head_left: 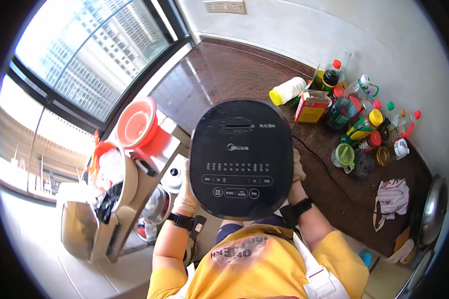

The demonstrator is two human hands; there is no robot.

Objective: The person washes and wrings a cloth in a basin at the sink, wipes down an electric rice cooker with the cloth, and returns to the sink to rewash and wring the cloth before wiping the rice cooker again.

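A black Midea rice cooker [242, 119], seen from above, fills the middle of the view with its touch-panel lid closed. My left hand [186, 195] grips its left side, and my right hand [298, 172] is wrapped round its right side. Most of the fingers on both hands are hidden behind the cooker's body. A black strap circles each wrist. From behind the cooker a thin dark cord [324, 167] runs across the brown countertop [229, 74] to the right. I cannot tell whether the cooker's base touches the counter.
Several bottles and jars crowd the right wall, among them a yellow-capped bottle [361, 128] and a green-lidded cup [343, 157]. A crumpled cloth [391, 199] lies farther right. Red basins [137, 124] and a tan bin [122, 192] stand at left by the window.
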